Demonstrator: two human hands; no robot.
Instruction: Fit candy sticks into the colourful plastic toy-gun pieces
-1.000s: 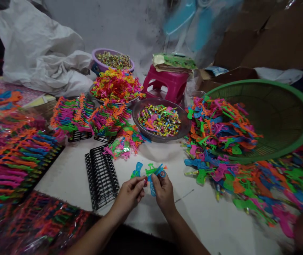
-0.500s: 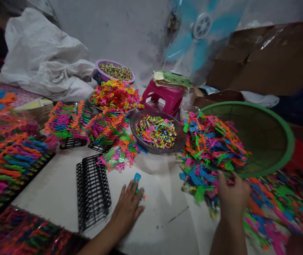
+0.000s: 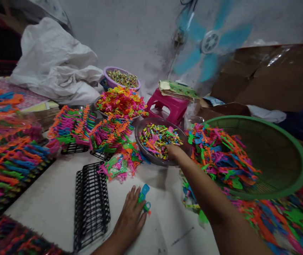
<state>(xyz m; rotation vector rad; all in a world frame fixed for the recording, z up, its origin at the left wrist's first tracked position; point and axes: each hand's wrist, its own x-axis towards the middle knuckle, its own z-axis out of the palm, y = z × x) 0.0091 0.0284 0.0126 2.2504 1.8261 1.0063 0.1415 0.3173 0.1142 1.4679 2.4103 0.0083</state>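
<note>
Here the left hand (image 3: pixel 130 219) lies flat, fingers spread, pinning a blue toy (image 3: pixel 144 197) to the table (image 3: pixel 55 198); at one o'clock, the right hand (image 3: pixel 174 151) dips into the bowl (image 3: pixel 140 150), grip unclear.

The left hand (image 3: pixel 130 219) lies flat on the white tabletop (image 3: pixel 58 198), with a small blue-and-green plastic toy (image 3: pixel 144 198) at its fingertips and an empty black wire rack (image 3: pixel 91 203) just to its left. Behind, the right hand (image 3: pixel 174 151) reaches into the grey round bowl (image 3: pixel 140 156) of small multicoloured pieces. To the bowl's right, a heap of bright plastic toys (image 3: pixel 217 152) spills from a tilted green mesh basket (image 3: pixel 295 159).
</note>
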